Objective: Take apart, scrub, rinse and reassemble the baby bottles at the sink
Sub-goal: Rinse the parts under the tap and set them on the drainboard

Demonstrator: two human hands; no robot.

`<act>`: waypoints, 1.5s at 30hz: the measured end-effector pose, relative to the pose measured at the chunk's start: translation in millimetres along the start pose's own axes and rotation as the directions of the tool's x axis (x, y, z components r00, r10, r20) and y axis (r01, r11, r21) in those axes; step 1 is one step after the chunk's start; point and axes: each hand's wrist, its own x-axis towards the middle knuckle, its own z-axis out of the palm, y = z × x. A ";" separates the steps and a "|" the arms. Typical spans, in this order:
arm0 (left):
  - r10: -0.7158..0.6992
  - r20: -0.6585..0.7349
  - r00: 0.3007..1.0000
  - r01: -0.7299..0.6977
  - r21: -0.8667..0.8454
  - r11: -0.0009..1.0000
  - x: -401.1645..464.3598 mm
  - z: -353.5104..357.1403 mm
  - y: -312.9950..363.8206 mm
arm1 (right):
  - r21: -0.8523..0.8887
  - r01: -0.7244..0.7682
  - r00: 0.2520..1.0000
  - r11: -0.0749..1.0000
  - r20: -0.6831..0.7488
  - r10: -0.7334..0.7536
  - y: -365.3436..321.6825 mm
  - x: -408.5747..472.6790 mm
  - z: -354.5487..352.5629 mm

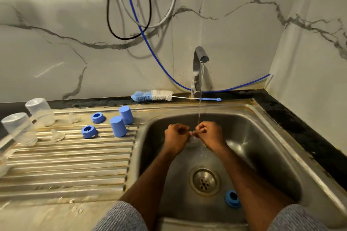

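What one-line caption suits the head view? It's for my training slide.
Both hands, left and right, rinse a small clear part under the running tap.

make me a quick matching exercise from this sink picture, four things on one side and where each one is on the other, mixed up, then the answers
Things:
1. bottle brush
2. blue ring alone
3. two blue caps
4. clear teat

Places:
A. held in both hands under the running water
B. standing on the ribbed drainboard
C. lying on the ledge behind the sink, by the tap
D. on the basin floor near the drain

Pairs: 1-C, 2-D, 3-B, 4-A
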 end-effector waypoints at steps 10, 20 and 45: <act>0.199 0.017 0.980 -0.198 0.236 0.951 -44.5 -121.5 20.5 | -0.085 0.447 0.890 0.890 -0.050 -0.452 -65.9 -29.4 1.8; 0.243 -0.184 0.952 -0.174 0.327 0.929 -91.1 -225.4 -11.3 | -0.103 0.455 0.888 0.885 0.126 -0.442 -104.8 -55.3 12.1; -0.014 -0.437 0.899 0.182 0.345 0.921 -176.5 -424.0 -100.7 | 0.143 0.495 0.785 0.857 0.349 -0.512 -319.9 -153.9 258.3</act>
